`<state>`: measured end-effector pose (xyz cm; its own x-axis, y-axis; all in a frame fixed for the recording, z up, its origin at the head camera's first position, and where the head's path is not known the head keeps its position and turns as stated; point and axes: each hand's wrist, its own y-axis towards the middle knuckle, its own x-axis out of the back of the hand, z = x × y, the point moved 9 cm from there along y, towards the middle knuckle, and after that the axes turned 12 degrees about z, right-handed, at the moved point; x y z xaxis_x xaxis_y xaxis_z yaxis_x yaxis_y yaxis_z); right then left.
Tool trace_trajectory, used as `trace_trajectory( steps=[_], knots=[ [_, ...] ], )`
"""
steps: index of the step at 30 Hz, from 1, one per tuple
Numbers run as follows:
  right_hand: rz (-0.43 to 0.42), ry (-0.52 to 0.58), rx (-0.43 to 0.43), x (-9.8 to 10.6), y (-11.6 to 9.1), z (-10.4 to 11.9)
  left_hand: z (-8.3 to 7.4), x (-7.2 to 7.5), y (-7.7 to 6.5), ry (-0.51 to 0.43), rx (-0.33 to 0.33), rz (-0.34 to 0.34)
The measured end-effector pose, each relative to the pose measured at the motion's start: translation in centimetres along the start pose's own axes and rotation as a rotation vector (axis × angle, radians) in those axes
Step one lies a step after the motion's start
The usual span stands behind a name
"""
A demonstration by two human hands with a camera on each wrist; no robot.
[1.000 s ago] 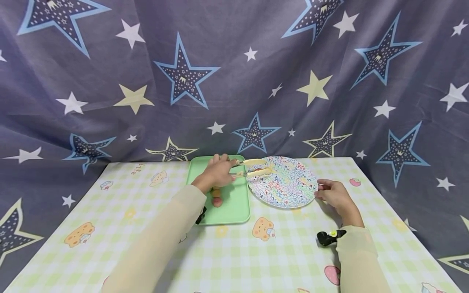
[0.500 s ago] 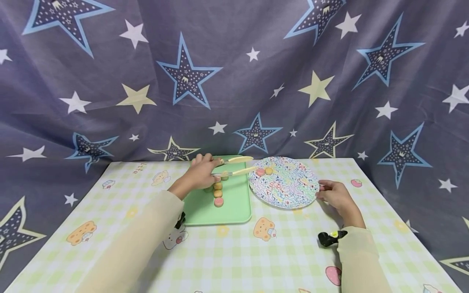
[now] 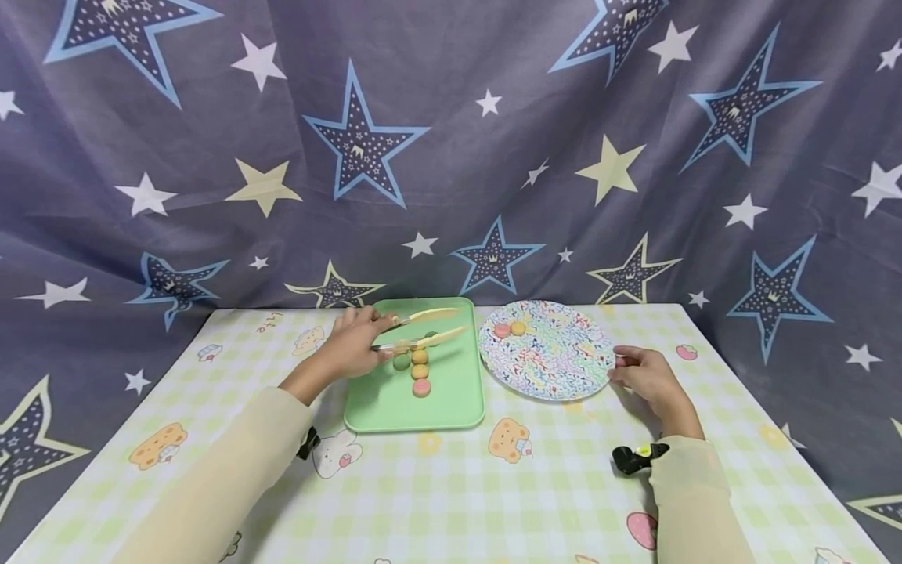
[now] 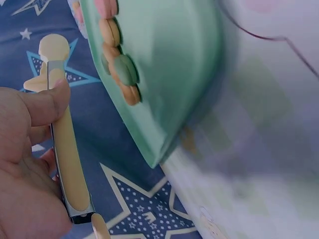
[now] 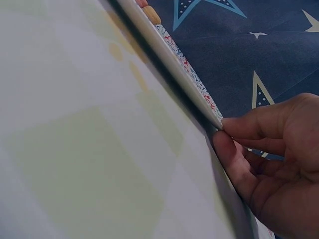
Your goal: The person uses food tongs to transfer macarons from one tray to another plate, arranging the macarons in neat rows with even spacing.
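My left hand (image 3: 345,346) grips a pair of tongs (image 3: 445,337) with cream-coloured tips. The tongs' arms are spread, nothing is between them, and they hang over the light green tray (image 3: 451,403). Several macarons lie in that tray: a pink macaron (image 3: 421,388) nearest me, orange-yellow ones (image 3: 420,371) behind it, and a green macaron (image 3: 402,362) beside them. Another green one is partly hidden by the tongs. To the right, my right hand (image 3: 648,376) pinches the rim of a multicoloured speckled plate (image 3: 557,368). On the plate's left side sit a pink macaron (image 3: 502,330) and a yellow macaron (image 3: 517,328), side by side.
A checked, cartoon-printed cloth (image 3: 423,501) covers the table. Behind the table hangs a dark curtain (image 3: 451,180) with stars, close to the back edges of tray and plate. Black wrist cameras (image 3: 634,458) sit at both sleeves.
My left hand has drawn the tongs leftward from over the plate to over the tray. The pink and yellow macarons on the plate have come into full view. The right hand stays put.
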<state>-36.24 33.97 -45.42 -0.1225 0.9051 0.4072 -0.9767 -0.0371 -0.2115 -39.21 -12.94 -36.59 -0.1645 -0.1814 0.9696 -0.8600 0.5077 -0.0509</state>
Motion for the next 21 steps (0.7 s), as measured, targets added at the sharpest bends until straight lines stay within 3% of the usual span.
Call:
trace_trajectory(
  steps=[9, 21],
  knots=[
    [0.005, -0.004, 0.012, 0.1, 0.0, 0.1, 2.2, -0.3, -2.7, -0.008, -0.002, -0.015],
    [0.001, -0.001, 0.016, 0.2, 0.0, -0.1, 3.7, 0.1, -6.5, -0.017, -0.013, -0.038]
  ],
)
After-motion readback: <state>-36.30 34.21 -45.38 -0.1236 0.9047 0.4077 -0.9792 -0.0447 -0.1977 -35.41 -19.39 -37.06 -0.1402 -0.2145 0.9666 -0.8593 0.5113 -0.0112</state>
